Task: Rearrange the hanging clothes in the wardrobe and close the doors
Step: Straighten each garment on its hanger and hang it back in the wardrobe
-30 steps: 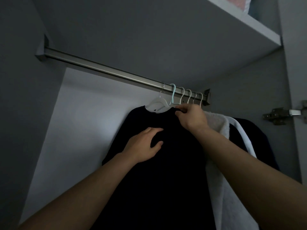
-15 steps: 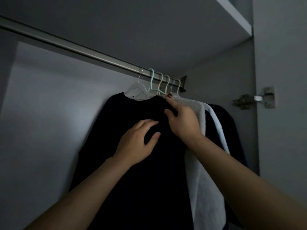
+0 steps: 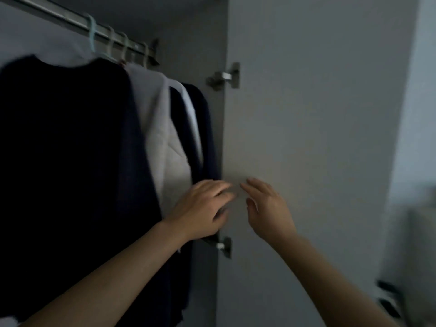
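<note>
Now we are looking at the right side of the wardrobe, where the open door [image 3: 318,138] is filling the centre and right of the frame, its inner face turned to us and its hinged edge running down the middle, with one hinge [image 3: 225,76] at upper centre and another hinge [image 3: 223,246] lower down. Along the upper left the rail [image 3: 70,17] is slanting down to its end bracket, carrying a tight row of hangers [image 3: 111,43]. Below them the hanging clothes are filling the left of the frame: a black garment [image 3: 66,149] nearest us, a pale grey garment [image 3: 160,128] beside it, then dark garments [image 3: 203,128] close against the wardrobe's side. Our left hand [image 3: 203,208] is hovering at centre frame, fingers loosely spread and holding nothing, overlapping the lower edge of the dark garments. Our right hand [image 3: 266,208] is reaching just beside it, fingers relaxed and empty, in front of the door's face; whether it is touching the door we cannot tell.
</note>
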